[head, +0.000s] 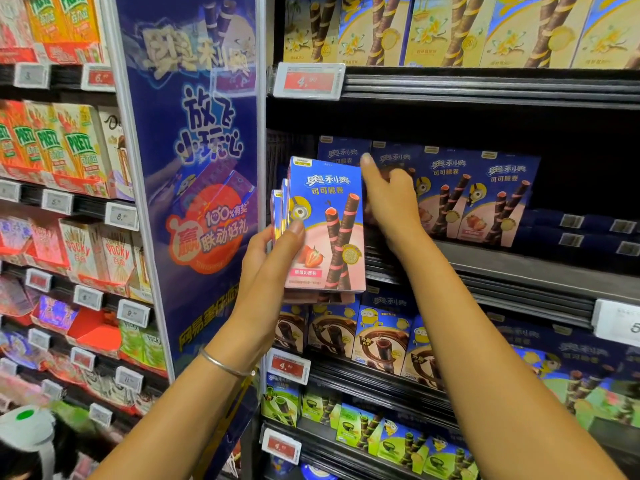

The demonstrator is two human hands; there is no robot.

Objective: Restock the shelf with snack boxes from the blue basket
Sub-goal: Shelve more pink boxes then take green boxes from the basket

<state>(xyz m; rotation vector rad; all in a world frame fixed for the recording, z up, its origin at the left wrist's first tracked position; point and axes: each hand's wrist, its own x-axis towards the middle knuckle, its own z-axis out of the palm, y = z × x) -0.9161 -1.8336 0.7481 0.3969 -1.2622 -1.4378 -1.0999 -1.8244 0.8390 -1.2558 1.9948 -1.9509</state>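
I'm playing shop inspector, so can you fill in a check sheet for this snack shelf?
Surface: shelf, part filled.
Job's things: stack of strawberry boxes in hand; row standing on the shelf; basket not in view.
Clutter: nothing seen.
Grippers: left hand grips the stack; right hand reaches to the row, grip unclear.
Cables: nothing seen.
Surroundings: banner at left; price tag above; other snack shelves around.

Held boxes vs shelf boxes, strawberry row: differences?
Held boxes are gripped in the left hand, off the shelf; shelf boxes stand on it. Held boxes are stacked face to face; shelf boxes sit side by side. Both have the same blue-pink strawberry design.
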